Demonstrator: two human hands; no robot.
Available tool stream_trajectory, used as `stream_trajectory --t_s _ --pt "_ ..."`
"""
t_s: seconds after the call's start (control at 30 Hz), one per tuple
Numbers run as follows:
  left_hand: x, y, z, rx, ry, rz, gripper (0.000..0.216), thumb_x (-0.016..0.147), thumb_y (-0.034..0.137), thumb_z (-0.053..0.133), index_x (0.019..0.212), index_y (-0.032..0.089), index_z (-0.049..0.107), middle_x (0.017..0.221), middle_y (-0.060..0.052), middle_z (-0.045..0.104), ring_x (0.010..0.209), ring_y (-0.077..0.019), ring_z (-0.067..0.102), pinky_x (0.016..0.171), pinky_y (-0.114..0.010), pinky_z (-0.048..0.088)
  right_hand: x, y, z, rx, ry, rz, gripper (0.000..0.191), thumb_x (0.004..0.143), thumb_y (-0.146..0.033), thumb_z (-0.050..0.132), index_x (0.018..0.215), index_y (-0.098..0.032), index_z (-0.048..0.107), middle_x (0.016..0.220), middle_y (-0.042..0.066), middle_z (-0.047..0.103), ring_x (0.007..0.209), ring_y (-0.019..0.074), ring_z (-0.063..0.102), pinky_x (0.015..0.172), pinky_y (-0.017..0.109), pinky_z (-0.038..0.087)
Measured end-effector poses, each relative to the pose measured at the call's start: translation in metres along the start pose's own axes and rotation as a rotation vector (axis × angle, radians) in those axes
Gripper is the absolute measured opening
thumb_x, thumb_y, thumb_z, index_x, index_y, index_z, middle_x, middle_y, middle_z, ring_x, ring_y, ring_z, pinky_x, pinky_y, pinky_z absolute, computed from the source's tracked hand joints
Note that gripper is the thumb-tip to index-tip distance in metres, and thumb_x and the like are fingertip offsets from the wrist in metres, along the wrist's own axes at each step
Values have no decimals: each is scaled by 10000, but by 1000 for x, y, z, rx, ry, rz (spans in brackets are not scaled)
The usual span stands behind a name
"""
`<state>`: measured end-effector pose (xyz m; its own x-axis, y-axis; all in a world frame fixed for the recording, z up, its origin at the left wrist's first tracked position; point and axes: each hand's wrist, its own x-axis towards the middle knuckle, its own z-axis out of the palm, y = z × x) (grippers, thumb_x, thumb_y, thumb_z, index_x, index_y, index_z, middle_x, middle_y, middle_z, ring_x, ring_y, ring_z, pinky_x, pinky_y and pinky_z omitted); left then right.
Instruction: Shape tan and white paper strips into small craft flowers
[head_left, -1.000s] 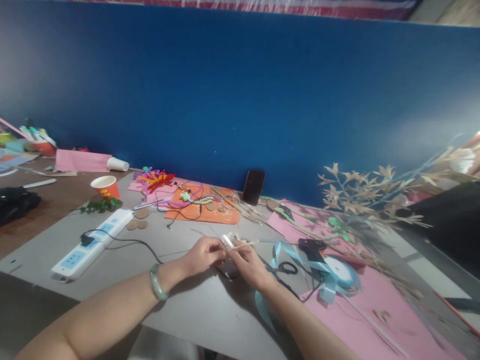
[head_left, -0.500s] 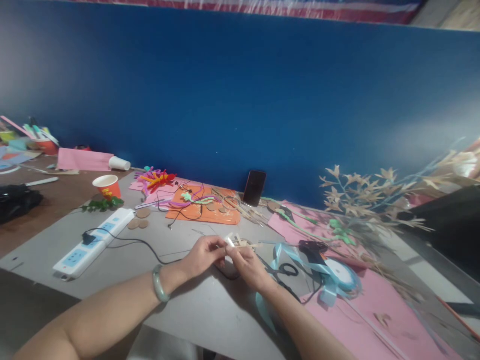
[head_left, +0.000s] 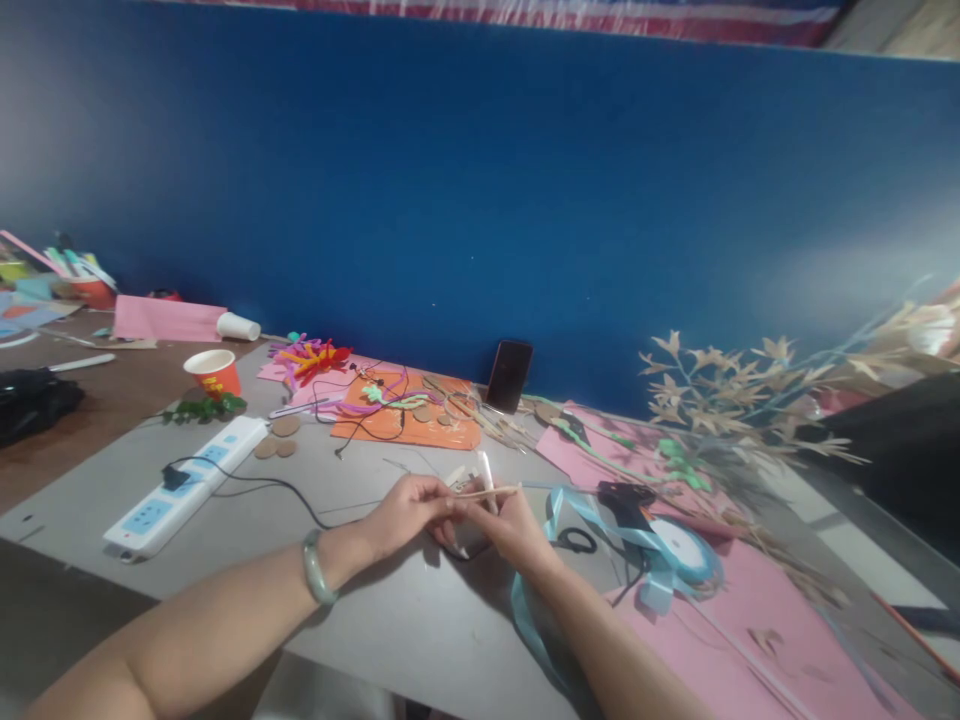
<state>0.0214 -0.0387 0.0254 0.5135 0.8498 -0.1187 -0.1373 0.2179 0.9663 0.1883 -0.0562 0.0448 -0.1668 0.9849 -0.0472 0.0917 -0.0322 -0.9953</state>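
My left hand and my right hand meet over the grey table, fingers pinched together. Between them lies a thin tan stick held level, with small pale paper leaves near its left end. A short white tube stands up from my right hand's fingers. A green bangle is on my left wrist. Black scissors and light blue ribbon with its spool lie just right of my hands.
A white power strip with a black cable lies at left, near an orange paper cup. Orange paper with pipe cleaners and a dark phone stand behind. Pink sheets and a tan paper branch fill the right.
My right hand has turned, and the white tube now points upward. The tan stick lies more level between both hands. My arms have stayed where they were.
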Motion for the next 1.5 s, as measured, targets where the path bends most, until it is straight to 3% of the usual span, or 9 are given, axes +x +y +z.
stream_trajectory --t_s 0.27,0.5,0.6,0.77,1.07,1.3,1.5 --pt "0 1 0 -6 -30 12 365 755 470 636 694 113 595 560 -35 611 514 -115 582 542 -232 477 1 6 1 37 9 26 249 751 -382 631 620 -173 597 411 -49 424 376 74 329 393 221 233" --pt "-2 -1 -2 157 -53 50 326 738 435 663 726 114 606 561 -30 619 466 -85 530 449 -190 423 4 21 5 24 83 52 384 797 -363 512 468 -198 402 378 -56 330 354 65 262 375 228 180" --pt "-3 -1 -1 131 -54 11 335 713 441 682 723 117 598 541 -23 609 434 -84 518 422 -192 422 4 20 6 -8 78 47 409 799 -363 501 440 -196 399 366 -51 323 352 66 271 372 230 175" --pt "-3 -2 0 28 -53 -68 339 677 436 709 735 123 595 551 -26 609 422 -108 528 393 -223 441 3 13 5 -34 91 62 363 786 -409 551 508 -187 480 375 -59 343 336 59 267 349 217 165" --pt "1 2 -2 -3 32 -61 341 719 449 652 707 113 600 509 -29 591 426 -102 521 445 -221 433 6 13 -3 278 247 54 357 693 -465 682 648 -208 438 392 -124 275 325 33 190 311 171 139" --pt "6 0 -4 -93 58 -75 294 644 366 738 706 112 602 472 2 559 421 -72 490 436 -177 358 6 14 -1 182 279 44 377 746 -463 619 578 -209 397 391 -110 281 312 35 209 298 176 143" --pt "6 3 -4 -190 54 -138 309 604 299 781 742 128 564 531 -3 598 462 -83 539 488 -193 429 8 16 -2 174 301 13 386 743 -509 609 602 -210 409 402 -112 266 323 42 208 295 181 152"
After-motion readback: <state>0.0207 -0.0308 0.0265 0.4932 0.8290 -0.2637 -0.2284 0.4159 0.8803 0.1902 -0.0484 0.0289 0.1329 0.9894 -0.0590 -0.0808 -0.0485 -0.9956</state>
